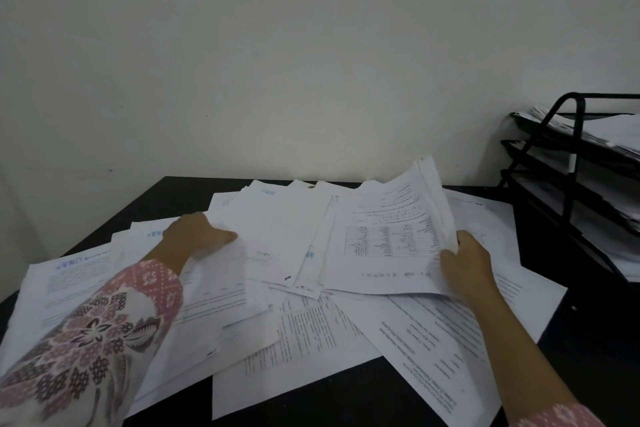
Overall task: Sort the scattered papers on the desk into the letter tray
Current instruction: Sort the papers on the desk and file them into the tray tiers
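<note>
Head view shows most papers [304, 322] lying scattered across the surface [166, 198]; left hand [197, 236] and right hand [465, 260] each pinch some in a curled grip; letter tray [579, 118] at three o'clock seemingly part-filled.

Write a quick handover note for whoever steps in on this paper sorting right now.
Left hand: grips the left edge of the fanned sheaf.
Right hand: grips the sheaf's right edge, thumb on top.
Things: the sheaf is raised over the loose papers that cover most of the black desk. The letter tray stands at the desk's right end.
Done: all three visible tray tiers already hold paper.
Left: put this sheaf in the tray, then gather and file the many sheets on the desk.
</note>
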A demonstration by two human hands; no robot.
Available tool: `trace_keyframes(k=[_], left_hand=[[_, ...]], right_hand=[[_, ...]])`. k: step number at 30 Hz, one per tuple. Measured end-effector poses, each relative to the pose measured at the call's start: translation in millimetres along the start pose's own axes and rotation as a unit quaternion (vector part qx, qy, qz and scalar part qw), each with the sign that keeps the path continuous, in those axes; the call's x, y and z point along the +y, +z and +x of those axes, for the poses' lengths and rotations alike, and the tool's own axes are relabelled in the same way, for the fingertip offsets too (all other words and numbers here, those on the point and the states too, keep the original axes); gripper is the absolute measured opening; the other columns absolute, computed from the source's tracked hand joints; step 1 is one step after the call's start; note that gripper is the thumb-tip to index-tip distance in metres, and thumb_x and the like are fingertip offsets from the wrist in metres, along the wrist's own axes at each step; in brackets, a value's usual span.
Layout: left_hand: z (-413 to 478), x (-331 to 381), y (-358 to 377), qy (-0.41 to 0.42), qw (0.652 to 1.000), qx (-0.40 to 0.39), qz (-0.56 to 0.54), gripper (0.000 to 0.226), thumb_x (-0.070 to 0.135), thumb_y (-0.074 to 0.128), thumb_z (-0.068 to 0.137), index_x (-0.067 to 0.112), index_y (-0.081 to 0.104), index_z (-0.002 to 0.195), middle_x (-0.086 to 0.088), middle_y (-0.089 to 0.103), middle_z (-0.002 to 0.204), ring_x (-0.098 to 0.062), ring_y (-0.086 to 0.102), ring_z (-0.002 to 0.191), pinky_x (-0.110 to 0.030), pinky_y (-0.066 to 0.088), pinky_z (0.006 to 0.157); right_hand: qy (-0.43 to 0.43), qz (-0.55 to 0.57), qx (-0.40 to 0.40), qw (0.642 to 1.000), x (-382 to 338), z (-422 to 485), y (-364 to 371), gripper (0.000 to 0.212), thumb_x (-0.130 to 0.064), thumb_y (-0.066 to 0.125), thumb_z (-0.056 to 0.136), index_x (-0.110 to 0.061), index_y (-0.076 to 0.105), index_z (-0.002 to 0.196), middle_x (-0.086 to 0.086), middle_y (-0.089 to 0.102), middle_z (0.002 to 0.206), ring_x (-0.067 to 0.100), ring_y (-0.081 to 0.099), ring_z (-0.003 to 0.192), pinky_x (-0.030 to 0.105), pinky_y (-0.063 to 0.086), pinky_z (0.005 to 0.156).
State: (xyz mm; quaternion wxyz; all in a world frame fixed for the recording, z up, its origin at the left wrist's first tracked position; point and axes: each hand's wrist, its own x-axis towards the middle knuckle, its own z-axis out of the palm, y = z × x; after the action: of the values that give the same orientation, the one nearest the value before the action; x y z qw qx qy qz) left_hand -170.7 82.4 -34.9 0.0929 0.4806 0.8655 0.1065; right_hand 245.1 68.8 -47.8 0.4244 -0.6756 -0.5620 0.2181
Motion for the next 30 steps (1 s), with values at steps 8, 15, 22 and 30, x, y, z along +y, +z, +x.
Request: trace_keyframes(k=[8, 15, 22, 30], left_hand=[[-12.8, -6.1, -6.4, 0.071, 0.986, 0.037, -0.149, 0.020, 0.012, 0.057, 0.090, 0.002, 0.052, 0.107, -0.013, 0.055, 0.104, -0.031, 0.053, 0.102, -0.029, 0.037, 0.077], [-40.9, 0.8, 2.2, 0.042, 0.909, 0.019, -0.413, 0.030, 0.014, 0.052, 0.095, 0.009, 0.050, 0.125, -0.012, 0.057, 0.121, -0.024, 0.053, 0.098, -0.037, 0.045, 0.087], [-76.4, 30.8, 21.9, 0.069, 0.877, -0.008, -0.476, 0.028, 0.014, 0.050, 0.096, 0.009, 0.051, 0.124, -0.010, 0.058, 0.122, -0.023, 0.055, 0.101, -0.031, 0.043, 0.086], [-100.9, 77.7, 22.2, 0.105, 0.876, -0.069, -0.466, 0.035, 0.017, 0.050, 0.097, 0.011, 0.042, 0.130, -0.005, 0.051, 0.127, -0.018, 0.049, 0.100, -0.028, 0.041, 0.084]], right_hand=[[0.019, 0.054, 0.031, 0.998, -0.3, -4.6, -9.4, 0.021, 0.005, 0.040, 0.094, 0.004, 0.053, 0.109, 0.010, 0.053, 0.101, 0.018, 0.047, 0.087, 0.023, 0.038, 0.074], [0.012, 0.061, 0.030, 0.998, -0.3, -10.3, -9.5, 0.020, 0.003, 0.041, 0.095, 0.002, 0.053, 0.112, 0.010, 0.054, 0.103, 0.019, 0.048, 0.089, 0.024, 0.038, 0.077], [0.037, 0.134, -0.025, 0.990, -11.0, -19.5, 11.4, 0.021, -0.001, 0.046, 0.093, -0.005, 0.054, 0.112, 0.008, 0.057, 0.104, 0.021, 0.053, 0.090, 0.025, 0.040, 0.076], [0.053, 0.216, -0.065, 0.973, -27.7, -26.8, 12.8, 0.020, -0.002, 0.050, 0.092, -0.007, 0.055, 0.112, 0.009, 0.060, 0.102, 0.023, 0.057, 0.089, 0.030, 0.045, 0.075]])
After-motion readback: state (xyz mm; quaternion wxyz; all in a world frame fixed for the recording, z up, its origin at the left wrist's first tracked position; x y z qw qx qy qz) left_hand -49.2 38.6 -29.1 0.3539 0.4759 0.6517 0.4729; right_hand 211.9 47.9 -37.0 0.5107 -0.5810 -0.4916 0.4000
